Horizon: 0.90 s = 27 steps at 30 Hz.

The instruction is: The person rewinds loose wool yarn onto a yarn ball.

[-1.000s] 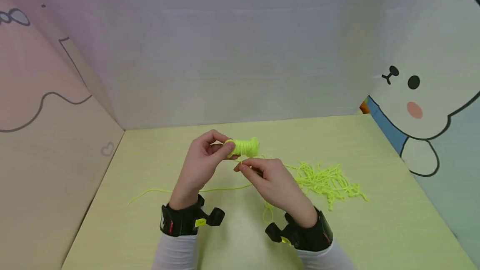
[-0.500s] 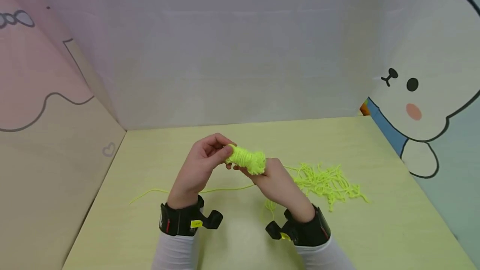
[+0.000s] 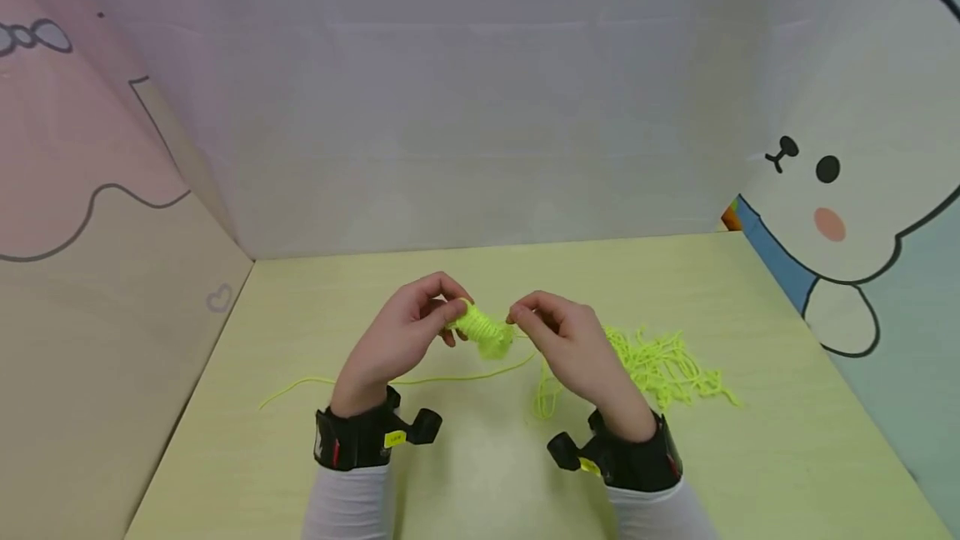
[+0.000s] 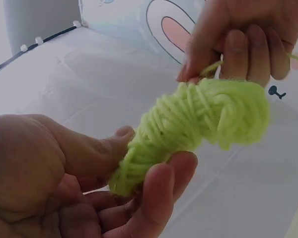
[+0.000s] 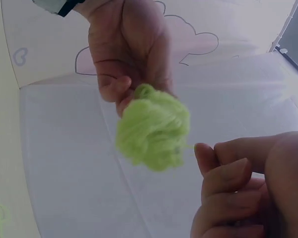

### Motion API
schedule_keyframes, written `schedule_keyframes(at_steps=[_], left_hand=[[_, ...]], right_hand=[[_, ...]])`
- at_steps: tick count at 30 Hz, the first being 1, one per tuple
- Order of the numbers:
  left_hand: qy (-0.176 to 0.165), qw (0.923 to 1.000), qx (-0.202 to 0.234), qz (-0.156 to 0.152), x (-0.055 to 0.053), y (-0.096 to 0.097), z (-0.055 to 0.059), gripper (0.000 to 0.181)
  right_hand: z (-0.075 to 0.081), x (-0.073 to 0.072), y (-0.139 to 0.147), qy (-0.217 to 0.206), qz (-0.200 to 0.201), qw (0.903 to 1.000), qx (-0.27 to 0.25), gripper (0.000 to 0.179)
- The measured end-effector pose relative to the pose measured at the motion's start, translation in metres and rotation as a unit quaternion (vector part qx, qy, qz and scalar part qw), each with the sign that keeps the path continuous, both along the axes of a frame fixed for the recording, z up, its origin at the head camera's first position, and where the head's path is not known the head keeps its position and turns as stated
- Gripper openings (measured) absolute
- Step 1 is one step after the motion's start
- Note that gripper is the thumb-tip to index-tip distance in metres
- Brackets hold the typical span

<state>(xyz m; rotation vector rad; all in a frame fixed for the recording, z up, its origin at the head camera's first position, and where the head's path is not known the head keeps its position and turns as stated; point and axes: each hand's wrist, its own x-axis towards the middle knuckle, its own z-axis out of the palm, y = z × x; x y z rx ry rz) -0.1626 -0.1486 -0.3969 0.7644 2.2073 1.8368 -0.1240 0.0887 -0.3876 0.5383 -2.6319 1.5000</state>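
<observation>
A small bundle of neon yellow yarn point(image 3: 483, 332), wound crosswise round its middle, is held above the table. My left hand point(image 3: 405, 327) grips its left end between thumb and fingers. In the left wrist view the wraps of the yarn bundle point(image 4: 174, 121) run close together, with a looped end at the right. My right hand point(image 3: 566, 336) is just right of the bundle and pinches the yarn strand that comes off it. From the right wrist view, the bundle's rounded end point(image 5: 151, 131) faces the camera, and a short bit of strand reaches the right hand's fingertips point(image 5: 204, 156).
A loose, tangled heap of the same yarn point(image 3: 667, 365) lies on the pale table point(image 3: 750, 473) to the right. One yarn tail point(image 3: 300, 382) stretches across the table to the left. Printed cloth walls point(image 3: 480, 132) enclose the back and sides.
My right hand went under and behind the bundle, then came out to its right, drawing the strand along. The bundle's right end has tipped down, still in my left hand.
</observation>
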Motion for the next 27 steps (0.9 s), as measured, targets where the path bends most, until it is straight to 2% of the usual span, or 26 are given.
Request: schedule_keyframes(at_steps=[2,6,11,14,16,18,19,22,25,27], left_hand=[[-0.016,0.9995,0.01,0.024,0.0,0.003,0.0,0.006],[-0.029,0.9971,0.04,0.057,0.0,0.007,-0.001,0.013],[-0.015,0.9915,0.053,0.118,0.002,0.014,0.0,0.013],[-0.009,0.987,0.08,0.139,0.003,0.019,0.0,0.013],[-0.012,0.9844,0.11,0.137,0.003,0.022,0.0,0.014],[-0.02,0.983,0.137,0.12,0.003,0.025,0.0,0.012],[-0.022,0.9836,0.137,0.116,0.003,0.026,0.0,0.011],[-0.013,0.9907,0.097,0.095,0.003,0.025,-0.001,0.026],[0.008,0.9975,0.022,0.066,0.003,0.022,-0.002,0.041],[0.017,0.9991,-0.008,0.039,0.003,0.021,-0.002,0.039]], right_hand=[[0.002,0.004,-0.002,0.015,-0.002,0.9999,-0.003,0.018],[0.003,0.011,-0.012,0.035,0.023,0.9991,0.001,0.016],[0.001,0.015,-0.023,0.056,0.042,0.9973,0.022,0.017],[-0.002,0.017,-0.028,0.066,0.035,0.9963,0.044,0.017],[-0.004,0.017,-0.031,0.073,0.027,0.995,0.064,0.016],[-0.005,0.017,-0.033,0.082,0.015,0.993,0.084,0.016],[-0.006,0.017,-0.034,0.087,0.009,0.9917,0.095,0.016],[-0.007,0.017,-0.034,0.1,-0.008,0.9876,0.12,0.014],[-0.007,0.015,-0.033,0.103,-0.018,0.9848,0.138,0.016],[-0.007,0.014,-0.033,0.104,-0.02,0.9838,0.144,0.019]])
